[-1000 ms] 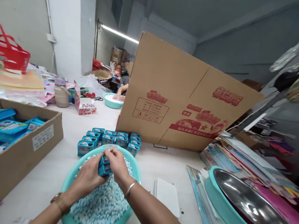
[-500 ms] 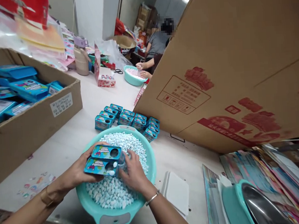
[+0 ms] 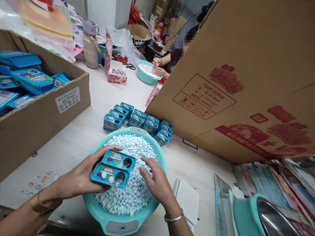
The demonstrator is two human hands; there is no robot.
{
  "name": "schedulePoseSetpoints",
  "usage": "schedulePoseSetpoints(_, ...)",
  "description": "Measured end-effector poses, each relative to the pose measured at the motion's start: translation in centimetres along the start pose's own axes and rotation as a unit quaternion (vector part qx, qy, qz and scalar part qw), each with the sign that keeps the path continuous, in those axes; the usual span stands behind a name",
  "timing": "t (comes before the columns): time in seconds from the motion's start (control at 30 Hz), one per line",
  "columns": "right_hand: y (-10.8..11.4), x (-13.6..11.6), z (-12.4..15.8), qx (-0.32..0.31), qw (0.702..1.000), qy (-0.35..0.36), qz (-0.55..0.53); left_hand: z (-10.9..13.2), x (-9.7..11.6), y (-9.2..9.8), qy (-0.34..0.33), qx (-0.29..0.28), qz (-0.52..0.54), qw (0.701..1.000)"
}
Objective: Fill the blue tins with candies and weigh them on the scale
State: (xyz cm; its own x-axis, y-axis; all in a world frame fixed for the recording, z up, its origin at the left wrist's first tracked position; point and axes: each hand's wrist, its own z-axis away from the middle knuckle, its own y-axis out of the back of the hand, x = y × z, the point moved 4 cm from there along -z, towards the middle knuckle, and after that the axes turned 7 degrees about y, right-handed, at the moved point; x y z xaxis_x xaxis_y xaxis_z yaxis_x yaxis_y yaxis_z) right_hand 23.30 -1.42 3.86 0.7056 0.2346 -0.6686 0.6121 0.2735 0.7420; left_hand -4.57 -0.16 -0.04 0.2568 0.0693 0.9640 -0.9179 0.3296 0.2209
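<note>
A teal basin (image 3: 118,225) full of small white and pale blue candies (image 3: 132,194) sits on the table in front of me. My left hand (image 3: 81,178) holds two small teal boxes (image 3: 114,168) side by side above the basin, their round holes facing up. My right hand (image 3: 157,182) rests on the candies just right of the boxes, fingers spread down into the pile. Behind the basin stands a cluster of several identical teal boxes (image 3: 139,122).
A big tilted cardboard carton (image 3: 251,73) fills the right side. An open carton of blue packets (image 3: 26,115) stands at left. A second teal basin with a steel bowl (image 3: 259,218) is at lower right, white lids (image 3: 188,201) beside my basin. Another person's hands (image 3: 158,66) work at a far basin.
My left hand turned the two boxes hole-side up and drew them left. My right hand let go of them and dropped onto the candies. The camera tilted down.
</note>
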Motion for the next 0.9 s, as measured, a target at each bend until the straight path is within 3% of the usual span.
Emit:
schedulePoseSetpoints(0.1,-3.1,-1.5,-0.2,-0.064,0.995,0.022,0.077,-0.3,0.7,0.3,-0.005,-0.071,0.050,0.996)
schedulePoseSetpoints(0.2,-5.4,-1.9,-0.9,-0.110,0.987,0.009,0.119,-0.6,1.2,0.9,0.001,-0.031,0.040,0.999)
schedulePoseSetpoints(0.27,-5.2,-1.2,-1.3,-0.077,0.996,-0.024,0.042,-0.7,1.3,0.9,0.005,-0.004,0.029,1.000)
schedulePoseSetpoints(0.33,-4.0,-0.1,-1.6,-0.022,0.989,-0.088,-0.120,-0.8,1.4,0.6,0.002,0.025,0.015,1.000)
schedulePoseSetpoints(0.4,-2.7,0.8,-1.8,0.031,0.932,-0.177,-0.316,-1.2,1.6,0.0,-0.010,0.057,-0.009,0.998)
schedulePoseSetpoints(0.5,-1.2,0.1,-2.5,0.119,0.803,-0.241,-0.532,-2.0,2.0,-1.2,-0.035,0.088,-0.047,0.994)
schedulePoseSetpoints(0.6,-0.5,-2.1,-3.6,0.245,0.719,-0.219,-0.613,-2.7,2.1,-2.8,-0.050,0.108,-0.074,0.990)
schedulePoseSetpoints(0.67,-0.6,-3.5,-4.1,0.338,0.685,-0.189,-0.617,-2.9,2.0,-3.8,-0.061,0.114,-0.084,0.988)
schedulePoseSetpoints(0.7,-0.7,-4.2,-4.3,0.374,0.684,-0.169,-0.603,-3.0,2.0,-4.3,-0.069,0.114,-0.084,0.987)
schedulePoseSetpoints(0.77,-0.7,-5.5,-4.6,0.410,0.715,-0.126,-0.552,-2.9,2.1,-4.9,-0.087,0.114,-0.077,0.987)
schedulePoseSetpoints(0.83,-0.3,-6.3,-4.6,0.415,0.752,-0.094,-0.503,-2.6,2.4,-5.2,-0.102,0.125,-0.063,0.985)
schedulePoseSetpoints(0.9,0.4,-6.7,-4.7,0.417,0.762,-0.072,-0.490,-2.2,2.6,-5.2,-0.113,0.141,-0.044,0.983)
